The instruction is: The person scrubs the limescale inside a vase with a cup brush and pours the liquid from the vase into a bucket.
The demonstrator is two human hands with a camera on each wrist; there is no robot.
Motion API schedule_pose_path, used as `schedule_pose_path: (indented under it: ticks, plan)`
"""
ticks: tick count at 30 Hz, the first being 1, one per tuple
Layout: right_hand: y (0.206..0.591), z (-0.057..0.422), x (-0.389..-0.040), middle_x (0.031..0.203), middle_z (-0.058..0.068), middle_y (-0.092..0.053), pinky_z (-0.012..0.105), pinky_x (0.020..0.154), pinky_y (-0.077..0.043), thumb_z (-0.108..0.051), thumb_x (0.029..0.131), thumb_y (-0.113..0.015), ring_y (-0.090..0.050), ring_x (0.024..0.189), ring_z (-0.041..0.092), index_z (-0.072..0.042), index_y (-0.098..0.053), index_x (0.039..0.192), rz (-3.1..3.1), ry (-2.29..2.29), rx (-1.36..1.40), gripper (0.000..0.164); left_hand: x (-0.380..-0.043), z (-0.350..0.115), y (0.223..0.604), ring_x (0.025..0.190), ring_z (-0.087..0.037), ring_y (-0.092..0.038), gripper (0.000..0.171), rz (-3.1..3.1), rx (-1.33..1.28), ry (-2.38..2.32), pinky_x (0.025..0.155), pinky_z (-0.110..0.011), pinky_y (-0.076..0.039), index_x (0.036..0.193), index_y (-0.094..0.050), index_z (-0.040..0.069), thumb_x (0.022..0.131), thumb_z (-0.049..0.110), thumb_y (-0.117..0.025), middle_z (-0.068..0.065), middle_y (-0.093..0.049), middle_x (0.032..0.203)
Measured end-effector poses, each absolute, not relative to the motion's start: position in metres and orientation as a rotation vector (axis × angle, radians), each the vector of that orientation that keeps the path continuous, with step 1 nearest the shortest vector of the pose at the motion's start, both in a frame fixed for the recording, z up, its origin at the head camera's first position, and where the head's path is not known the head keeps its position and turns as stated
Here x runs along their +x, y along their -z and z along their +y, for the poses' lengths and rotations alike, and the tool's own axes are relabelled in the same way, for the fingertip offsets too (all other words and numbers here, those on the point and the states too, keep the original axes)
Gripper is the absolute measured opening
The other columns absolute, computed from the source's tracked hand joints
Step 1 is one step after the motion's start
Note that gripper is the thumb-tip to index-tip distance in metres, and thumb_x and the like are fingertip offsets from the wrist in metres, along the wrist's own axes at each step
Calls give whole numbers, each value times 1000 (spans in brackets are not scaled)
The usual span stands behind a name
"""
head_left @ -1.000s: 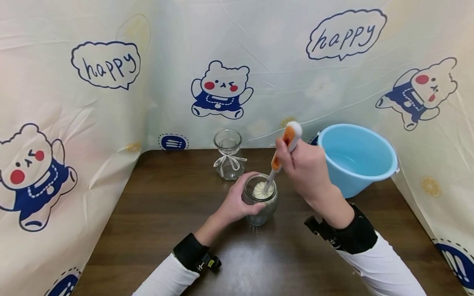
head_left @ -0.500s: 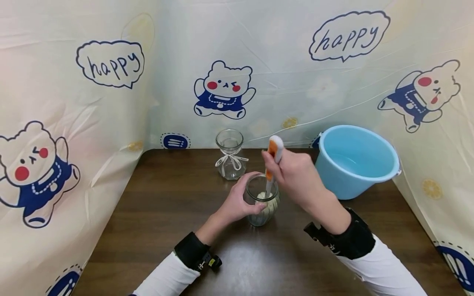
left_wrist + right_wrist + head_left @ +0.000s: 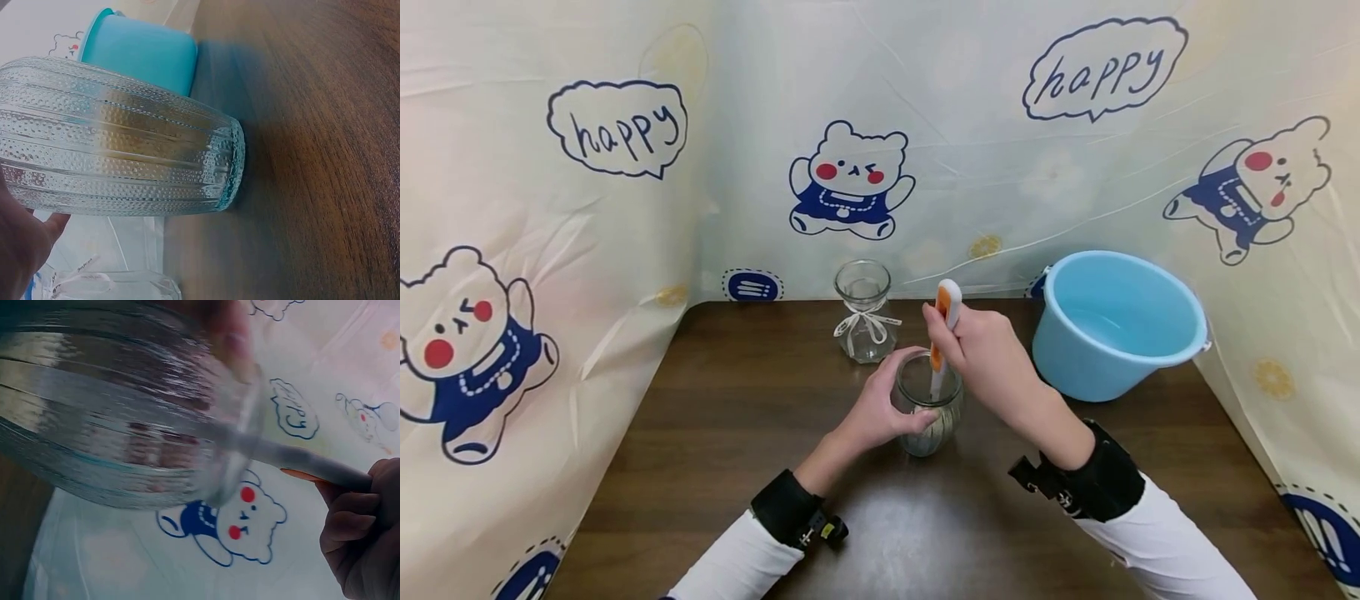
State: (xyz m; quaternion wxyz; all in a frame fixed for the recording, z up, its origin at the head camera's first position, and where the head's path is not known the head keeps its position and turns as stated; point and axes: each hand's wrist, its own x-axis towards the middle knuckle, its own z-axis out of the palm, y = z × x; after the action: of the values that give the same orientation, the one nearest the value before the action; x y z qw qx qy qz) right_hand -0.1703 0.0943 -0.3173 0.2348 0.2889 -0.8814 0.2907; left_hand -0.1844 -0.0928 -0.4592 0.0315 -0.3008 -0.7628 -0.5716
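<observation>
A ribbed glass jar (image 3: 928, 437) stands upright on the table, its mouth toward the head camera. My left hand (image 3: 880, 406) grips it near the rim, thumb in front and fingers behind. From the right, my right hand (image 3: 1000, 358) holds the orange-and-white handle of a bottle brush (image 3: 949, 302), which reaches down through the mouth. Its pale sponge head is inside; through the dimpled glass (image 3: 50, 144) in the left wrist view it shows as a blurred yellowish patch, low in the jar. The right wrist view shows curled fingers (image 3: 350, 519) around the handle's end.
Behind the jar stands a smaller clear glass vase (image 3: 862, 287) with a white ribbon bow. A light blue bucket (image 3: 1097, 375) sits at the back right, near my right hand. The dark wooden table (image 3: 737, 392) backs onto a printed curtain (image 3: 955, 108).
My right hand has moved left and pushed the bottle brush deeper, so its sponge head dropped from the mouth into the jar, and the handle stands steeper. My left hand stays on the jar.
</observation>
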Motion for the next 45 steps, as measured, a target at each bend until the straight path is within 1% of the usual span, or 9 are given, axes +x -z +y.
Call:
schedule_pose_path:
  ticks: [7, 14, 19, 22, 25, 30, 33, 38, 45]
  plan:
    - [308, 100, -162, 57, -2, -53, 22, 43, -41, -18, 107, -56, -47, 44, 4, -4, -70, 86, -2284, -958, 808, 28, -183, -92, 462, 119, -37, -60, 80, -2340, -928, 1712, 101, -50, -51, 145, -50, 7, 75, 24, -86, -13, -62, 133]
    - [301, 100, -161, 58, -2, -58, 19, 43, -42, -37, 112, -47, -49, 42, 0, -4, -72, 94, -2168, -1009, 796, 45, -185, -93, 460, 119, -33, -60, 82, -2330, -918, 1713, 103, -51, -50, 145, -50, 8, 74, 25, -88, -14, -62, 132]
    - [329, 87, -168, 63, 1, -60, 19, 44, -43, -21, 108, -57, -53, 48, 6, -2, -69, 89, -2247, -997, 891, 30, -183, -95, 461, 121, -23, -59, 82, -2378, -888, 1746, 105, -51, -50, 148, -48, 10, 77, 25, -86, -7, -59, 137]
    - [336, 83, -169, 63, 2, -57, 21, 45, -43, -12, 103, -64, -52, 50, 9, -1, -67, 90, -2325, -1005, 900, 18, -183, -95, 461, 123, -23, -58, 82, -2380, -885, 1769, 106, -53, -49, 149, -47, 11, 78, 24, -85, -6, -58, 139]
    - [332, 86, -170, 64, 3, -59, 23, 46, -44, -11, 103, -65, -53, 52, 11, 0, -69, 91, -2324, -988, 904, 16, -183, -95, 462, 124, -26, -58, 81, -2382, -890, 1748, 106, -51, -49, 149, -47, 11, 78, 25, -85, -7, -58, 140]
    - [310, 99, -168, 68, 8, -66, 25, 47, -46, -32, 112, -48, -60, 54, 15, 0, -72, 88, -2176, -860, 906, 46, -186, -93, 461, 123, -31, -59, 81, -2342, -927, 1701, 104, -46, -49, 146, -50, 8, 75, 25, -87, -12, -60, 137]
    - [296, 106, -165, 65, 9, -66, 27, 44, -43, -42, 113, -39, -59, 51, 18, 2, -72, 87, -2072, -779, 867, 62, -187, -92, 461, 123, -28, -59, 81, -2329, -939, 1691, 104, -40, -50, 144, -51, 8, 74, 26, -87, -12, -61, 136]
    - [292, 112, -162, 59, 9, -57, 26, 40, -34, -43, 113, -40, -49, 45, 18, 4, -68, 81, -2028, -694, 831, 64, -187, -93, 459, 122, -25, -59, 80, -2319, -947, 1695, 103, -38, -50, 144, -52, 8, 75, 27, -86, -11, -61, 136]
    - [323, 105, -166, 66, 9, -63, 28, 48, -51, -41, 113, -38, -62, 54, 19, 4, -66, 90, -2248, -652, 899, 58, -186, -94, 459, 120, -29, -61, 80, -2360, -928, 1724, 99, -42, -53, 145, -49, 8, 76, 25, -85, -13, -60, 136]
